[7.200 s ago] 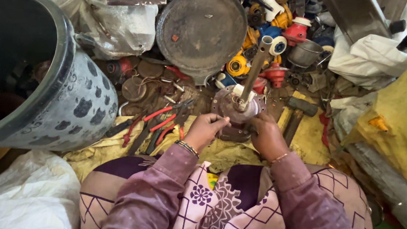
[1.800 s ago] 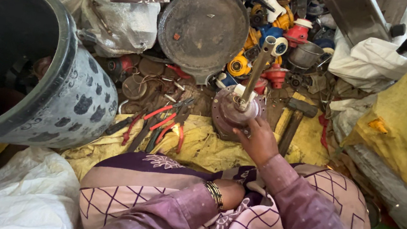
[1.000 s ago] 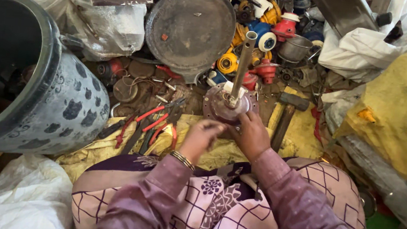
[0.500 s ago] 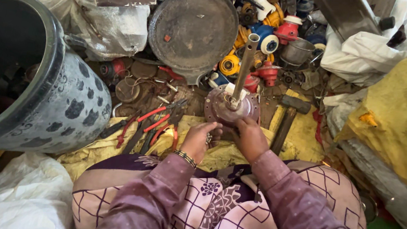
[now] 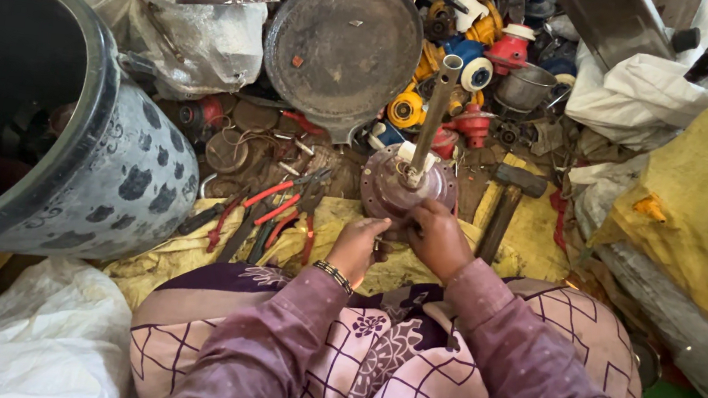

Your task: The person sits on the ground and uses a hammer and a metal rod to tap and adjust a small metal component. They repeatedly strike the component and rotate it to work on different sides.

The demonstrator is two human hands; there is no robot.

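A rusty round metal housing [image 5: 403,185] with an upright metal pipe [image 5: 434,111] rising from its middle stands on the yellow cloth [image 5: 532,233] in front of my knees. My left hand [image 5: 357,248] touches the near lower edge of the housing, fingers curled against it. My right hand [image 5: 437,237] grips the housing's near rim from the right. Both wrists come out of purple sleeves; a beaded bracelet sits on my left wrist.
Red-handled pliers [image 5: 275,209] lie left of the housing. A hammer [image 5: 504,209] lies to its right. A large spotted bucket [image 5: 74,137] stands at the left. A dark round pan [image 5: 343,46], coloured plastic parts [image 5: 471,63], white bags and a yellow sack [image 5: 701,189] crowd the back and right.
My left hand came back from my lap and returned to the housing's near edge. My right hand stayed on the housing throughout.
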